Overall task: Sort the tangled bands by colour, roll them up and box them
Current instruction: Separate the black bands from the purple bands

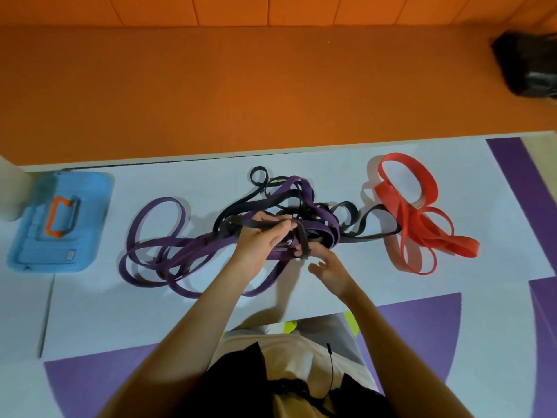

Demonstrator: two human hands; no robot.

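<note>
A tangle of purple bands (168, 251) and black bands (355, 233) lies in the middle of the white mat. My left hand (262, 236) grips a black band at the top of the knot, fingers curled over it. My right hand (328, 267) sits just below and to the right, pinching a black strand near the knot with its fingertips while the other fingers spread loosely. Wide red bands (419, 218) lie apart in loops on the right, one black loop reaching under their edge.
A blue closed box (60, 233) with an orange handle lies at the far left of the mat. An orange padded floor (271, 92) runs behind the mat. A dark bag (530, 67) sits at the top right. Purple shapes mark the mat near me.
</note>
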